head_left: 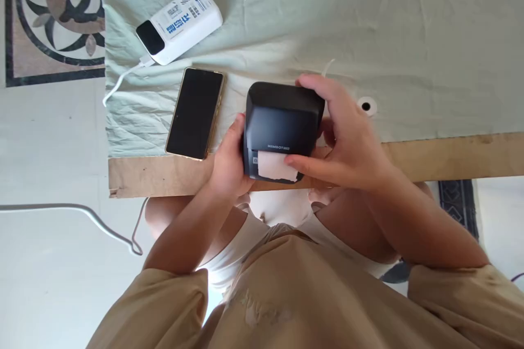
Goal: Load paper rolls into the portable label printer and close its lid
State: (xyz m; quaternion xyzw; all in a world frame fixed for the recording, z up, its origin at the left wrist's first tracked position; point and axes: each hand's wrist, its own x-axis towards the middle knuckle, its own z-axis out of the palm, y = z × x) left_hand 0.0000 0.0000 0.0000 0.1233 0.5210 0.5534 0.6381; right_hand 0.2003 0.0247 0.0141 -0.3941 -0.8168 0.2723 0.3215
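A black label printer (pixel 282 120) is held up over the table's near edge, between both my hands. A white paper strip (pixel 271 166) with a ragged end sticks out of its front slot. My left hand (pixel 232 161) is closed round the printer's left side, thumb along the edge. My right hand (pixel 344 139) grips the right side, fingers at the far right corner and thumb on the paper strip by the slot. The undersides of the printer and some fingertips are hidden.
Left of the printer, a dark-screened smartphone (pixel 195 113) lies on the pale green cloth (pixel 409 38). Beyond it is a white power bank (pixel 180 24) with a white cable (pixel 121 80). A small white roll (pixel 367 106) sits right of my right hand. The wooden table edge (pixel 450 158) shows.
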